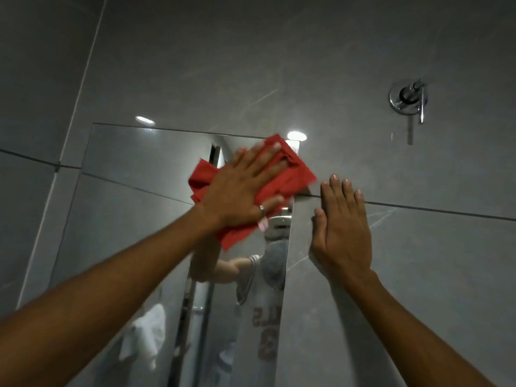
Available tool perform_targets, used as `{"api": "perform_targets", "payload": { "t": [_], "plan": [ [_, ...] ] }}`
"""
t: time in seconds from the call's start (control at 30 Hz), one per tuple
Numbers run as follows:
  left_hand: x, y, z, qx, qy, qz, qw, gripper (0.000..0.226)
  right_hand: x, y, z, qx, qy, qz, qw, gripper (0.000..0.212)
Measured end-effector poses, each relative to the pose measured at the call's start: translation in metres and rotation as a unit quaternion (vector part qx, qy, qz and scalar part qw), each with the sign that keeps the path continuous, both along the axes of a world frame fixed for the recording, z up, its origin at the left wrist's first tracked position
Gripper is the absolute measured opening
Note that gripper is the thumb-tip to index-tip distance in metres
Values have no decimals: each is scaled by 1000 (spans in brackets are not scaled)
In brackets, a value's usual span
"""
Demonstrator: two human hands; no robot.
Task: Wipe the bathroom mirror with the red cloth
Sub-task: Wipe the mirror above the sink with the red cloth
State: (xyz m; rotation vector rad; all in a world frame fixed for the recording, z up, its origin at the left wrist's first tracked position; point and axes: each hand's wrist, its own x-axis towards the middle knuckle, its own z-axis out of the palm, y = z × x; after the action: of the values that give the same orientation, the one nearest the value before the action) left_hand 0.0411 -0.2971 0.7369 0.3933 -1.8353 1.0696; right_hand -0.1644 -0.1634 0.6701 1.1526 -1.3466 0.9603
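The wiping is under way at the mirror (pixel 134 208): the left hand (pixel 240 188) lies flat with fingers spread, pressing the red cloth (pixel 282 177) against the mirror's upper right corner, the cloth's edge spilling past the mirror's right side onto the grey tiled wall (pixel 363 65). The right hand (pixel 342 230) rests open and empty on the wall just right of the mirror, fingers nearly together, seemingly as a brace. Next, I'd judge, the cloth must sweep left and downward over the glass below it, keeping firm, even pressure.
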Motion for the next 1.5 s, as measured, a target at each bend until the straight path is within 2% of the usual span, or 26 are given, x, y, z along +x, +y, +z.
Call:
{"api": "perform_targets", "payload": {
  "t": [0.07, 0.2, 0.3, 0.4, 0.53, 0.7, 0.77, 0.87, 1.1, 1.23, 1.37, 1.5],
  "plan": [
    [3, 2, 21, 71, 87, -7, 994, 83, 1, 0, 0, -3, 2, -5, 1000, 61],
    [-33, 31, 42, 187, 235, -34, 953, 83, 4, 0, 0, -5, 1, -12, 1000, 63],
    [-52, 44, 41, 195, 251, -38, 947, 82, 5, 1, 0, -4, -7, -13, 1000, 63],
    [-57, 43, 13, 154, 200, -47, 967, 80, 5, 3, -1, -8, -2, -5, 1000, 63],
    [-57, 41, -64, 147, 184, -64, 970, 77, 5, 3, -2, -6, -4, 3, 1000, 62],
    [-60, 50, -249, 188, 189, -23, 964, 74, 6, 4, -5, 7, -11, -6, 1000, 61],
    [-60, 55, -291, 196, 177, -12, 964, 74, 7, 6, -5, 14, -13, -10, 1000, 61],
    [-63, 51, -266, 202, 180, -15, 963, 71, 9, 7, -2, 16, -14, -10, 1000, 62],
    [-66, 50, -52, 176, 222, -85, 955, 76, 12, 4, -3, 1, -21, 21, 1000, 59],
    [-69, 49, 21, 187, 232, -75, 951, 73, 16, 3, -6, 1, -21, 2, 1000, 62],
    [-72, 49, -3, 178, 247, -60, 951, 73, 13, 0, -17, -4, -7, -17, 1000, 63],
    [-77, 52, -95, 173, 265, -62, 947, 71, 10, -6, -43, -17, 10, -20, 1000, 62]
  ]
}}
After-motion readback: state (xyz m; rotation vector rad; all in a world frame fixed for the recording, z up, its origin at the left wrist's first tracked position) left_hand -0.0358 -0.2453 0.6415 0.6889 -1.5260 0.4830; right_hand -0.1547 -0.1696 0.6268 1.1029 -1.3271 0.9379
